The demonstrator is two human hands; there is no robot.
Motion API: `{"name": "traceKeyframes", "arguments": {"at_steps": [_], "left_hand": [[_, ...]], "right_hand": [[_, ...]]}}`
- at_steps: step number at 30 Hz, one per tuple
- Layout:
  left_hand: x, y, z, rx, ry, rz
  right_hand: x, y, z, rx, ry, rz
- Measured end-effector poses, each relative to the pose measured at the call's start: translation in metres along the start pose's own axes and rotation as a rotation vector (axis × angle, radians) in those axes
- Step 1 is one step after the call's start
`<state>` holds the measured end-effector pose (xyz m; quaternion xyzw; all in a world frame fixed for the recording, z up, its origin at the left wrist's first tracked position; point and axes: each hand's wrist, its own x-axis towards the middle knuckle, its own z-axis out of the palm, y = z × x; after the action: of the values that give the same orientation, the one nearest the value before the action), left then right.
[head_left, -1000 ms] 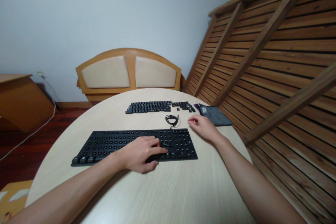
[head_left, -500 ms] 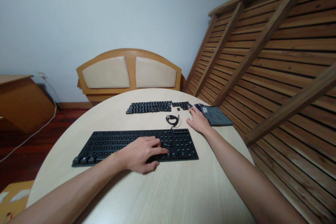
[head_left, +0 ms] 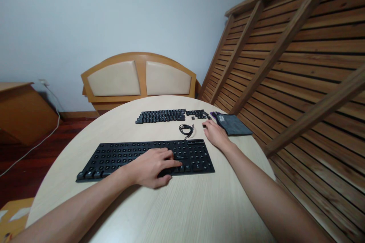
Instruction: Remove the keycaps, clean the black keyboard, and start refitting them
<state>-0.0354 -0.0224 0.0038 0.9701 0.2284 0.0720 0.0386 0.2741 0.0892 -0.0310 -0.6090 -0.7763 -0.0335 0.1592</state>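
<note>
A black keyboard (head_left: 125, 155) lies on the round table, most of its keys stripped down to bare switches, with several keycaps along its front row. My left hand (head_left: 154, 167) rests on its right half, fingers apart, index fingertip on the front row near the arrow keys. Beyond the keyboard's back right corner, my right hand (head_left: 215, 133) pinches a small black keycap (head_left: 204, 125), mostly covered by the fingers. Behind it, loose keycaps (head_left: 162, 116) stand in rows, with a smaller group (head_left: 196, 113) to their right.
The keyboard's coiled black cable (head_left: 186, 130) lies between keyboard and keycaps. A dark grey pouch (head_left: 234, 124) with something purple at its mouth sits right of my right hand. A wooden slatted frame (head_left: 285, 68) leans beside the table (head_left: 182, 209), and a headboard (head_left: 142, 76) stands behind.
My right hand has drawn back slightly from the small keycap group toward the keyboard, a keycap now showing at its fingertips. My left hand stays put on the keyboard.
</note>
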Motion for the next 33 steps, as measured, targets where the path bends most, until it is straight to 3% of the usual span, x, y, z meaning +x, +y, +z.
{"name": "traceKeyframes", "arguments": {"at_steps": [16, 24, 33], "left_hand": [[-0.001, 0.0, -0.002, -0.013, -0.01, -0.004], [-0.002, -0.001, -0.004, -0.02, -0.01, -0.025], [-0.006, -0.006, -0.008, -0.021, 0.018, -0.056]], "right_hand": [[-0.02, 0.002, -0.033, 0.152, -0.135, -0.012], [-0.033, -0.012, -0.065, 0.627, -0.412, -0.124], [-0.046, -0.038, -0.079, 0.669, -0.803, -0.231]]}}
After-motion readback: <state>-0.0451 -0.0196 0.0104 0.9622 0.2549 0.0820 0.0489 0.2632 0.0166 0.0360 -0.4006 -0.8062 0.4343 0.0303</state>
